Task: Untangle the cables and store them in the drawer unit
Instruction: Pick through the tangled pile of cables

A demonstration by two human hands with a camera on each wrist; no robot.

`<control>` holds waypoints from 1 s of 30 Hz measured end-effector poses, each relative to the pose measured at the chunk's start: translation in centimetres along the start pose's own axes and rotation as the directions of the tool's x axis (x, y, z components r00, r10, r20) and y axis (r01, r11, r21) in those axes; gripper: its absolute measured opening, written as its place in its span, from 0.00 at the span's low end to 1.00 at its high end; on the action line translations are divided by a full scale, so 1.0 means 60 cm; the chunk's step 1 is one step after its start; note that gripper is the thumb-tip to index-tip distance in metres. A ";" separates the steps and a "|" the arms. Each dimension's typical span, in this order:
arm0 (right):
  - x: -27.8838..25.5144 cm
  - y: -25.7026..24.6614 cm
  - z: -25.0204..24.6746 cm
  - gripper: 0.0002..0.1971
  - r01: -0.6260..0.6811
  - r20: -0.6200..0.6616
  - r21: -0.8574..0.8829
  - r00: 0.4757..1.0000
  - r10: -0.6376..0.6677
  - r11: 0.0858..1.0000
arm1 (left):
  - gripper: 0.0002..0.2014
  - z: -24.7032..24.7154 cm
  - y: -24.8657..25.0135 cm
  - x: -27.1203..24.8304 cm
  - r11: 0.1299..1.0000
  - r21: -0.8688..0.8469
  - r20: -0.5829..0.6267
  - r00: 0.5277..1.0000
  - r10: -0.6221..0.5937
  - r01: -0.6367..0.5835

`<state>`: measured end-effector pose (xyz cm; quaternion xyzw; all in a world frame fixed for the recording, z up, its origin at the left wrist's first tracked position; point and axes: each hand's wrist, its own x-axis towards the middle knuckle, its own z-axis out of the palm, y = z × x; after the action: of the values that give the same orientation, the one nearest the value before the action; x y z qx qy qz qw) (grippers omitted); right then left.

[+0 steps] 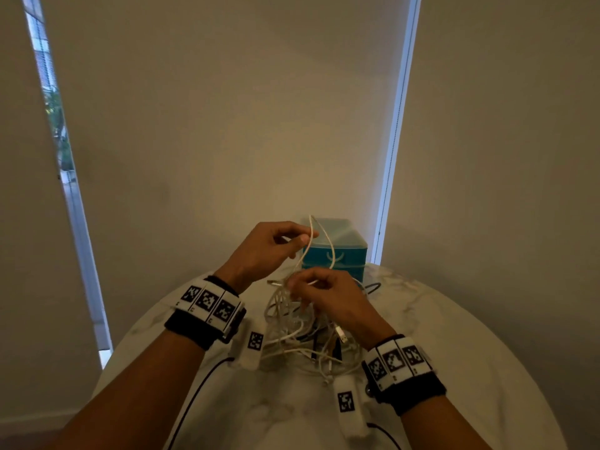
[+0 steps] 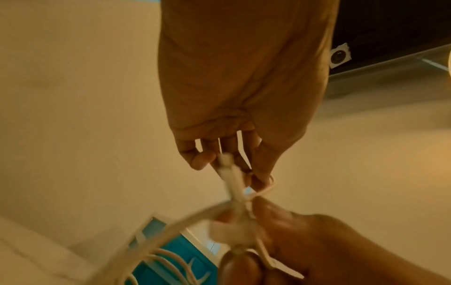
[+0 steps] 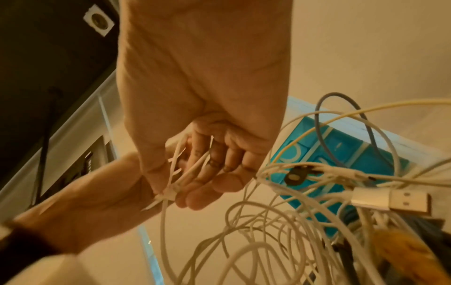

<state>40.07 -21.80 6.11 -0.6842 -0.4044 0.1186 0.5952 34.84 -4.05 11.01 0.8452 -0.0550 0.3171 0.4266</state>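
Where the round marble desk (image 1: pixel 454 319) fills the lower half of the head view, a teal drawer unit (image 1: pixel 337 251) stands at its far edge, just above frame centre. Before it lies a tangle of cables (image 1: pixel 302 339) (mostly white, a few dark). Left hand (image 1: pixel 263 251), raised at centre, pinches a white cable (image 1: pixel 313 237) looping upward; right hand (image 1: pixel 328 297), just below, has its fingers curled on the same strand above the pile. Smallest, a silver USB plug (image 3: pixel 390 198) dangles at the right of the right wrist view.
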 end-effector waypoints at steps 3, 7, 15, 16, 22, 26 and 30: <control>0.006 0.004 0.026 0.08 -0.017 0.032 -0.108 0.999 0.020 0.994 | 0.10 0.002 0.018 -0.005 1.000 0.004 0.051 0.999 -0.014 0.013; 0.013 -0.002 0.029 0.09 0.003 -0.114 0.136 0.993 0.013 0.991 | 0.10 -0.013 0.023 -0.011 0.994 0.107 -0.067 0.998 -0.005 0.012; 0.026 -0.015 -0.018 0.15 0.092 -0.281 0.480 0.958 0.053 0.872 | 0.30 -0.015 -0.037 -0.094 0.963 0.045 -0.106 0.960 -0.261 0.266; 0.025 -0.007 -0.024 0.14 0.114 -0.325 0.487 0.944 0.058 0.866 | 0.33 -0.016 -0.052 -0.111 0.949 0.135 -0.069 0.958 -0.279 0.286; 0.026 0.024 -0.069 0.11 0.243 -0.459 0.566 0.887 0.057 0.788 | 0.21 -0.049 -0.105 -0.185 0.886 0.337 0.135 0.915 -0.379 0.318; 0.014 0.001 -0.062 0.17 0.155 -0.324 0.639 0.943 0.081 0.753 | 0.11 -0.068 -0.088 -0.153 0.920 0.243 0.042 0.944 -0.328 0.309; 0.013 -0.006 -0.035 0.15 0.023 -0.164 0.453 0.985 0.058 0.891 | 0.15 -0.090 -0.049 -0.109 0.928 0.265 -0.202 0.956 -0.212 0.262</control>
<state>41.77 -22.78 7.25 -0.5378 -0.3063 0.1549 0.7700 28.09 0.73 7.56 0.8687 0.1313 0.3388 0.3367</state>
